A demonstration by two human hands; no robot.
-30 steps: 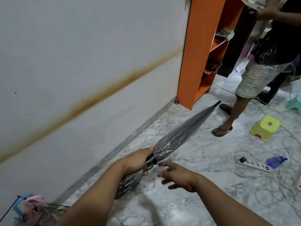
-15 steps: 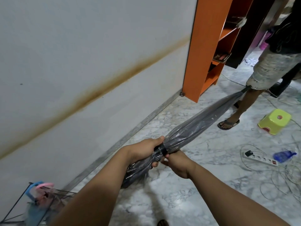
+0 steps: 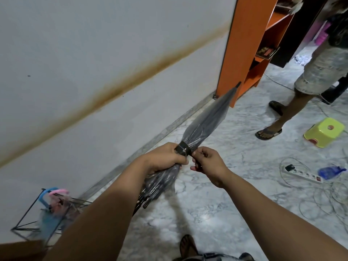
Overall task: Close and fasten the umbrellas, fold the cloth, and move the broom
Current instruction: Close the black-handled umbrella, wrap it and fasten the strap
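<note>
A closed, see-through grey umbrella [image 3: 207,119] points away from me toward the orange shelf, its black tip up near the shelf's foot. My left hand [image 3: 163,157] is wrapped around its gathered canopy just below the black strap [image 3: 182,148]. My right hand [image 3: 209,162] pinches the free end of that strap at the umbrella's right side. The rib ends hang down below my left forearm. More umbrellas with blue and pink handles stand in a wire rack [image 3: 47,210] at the lower left, blurred.
A white wall with a brown stain runs along the left. The orange shelf [image 3: 243,44] stands ahead. Another person [image 3: 308,80] in sandals stands at the right. A yellow-green stool [image 3: 325,131], a power strip [image 3: 301,174], a blue bottle and loose cables lie on the marble floor.
My right hand went from open beside the umbrella to pinching its strap. The umbrella's tip swung left toward the orange shelf. The view tilted down, showing my foot.
</note>
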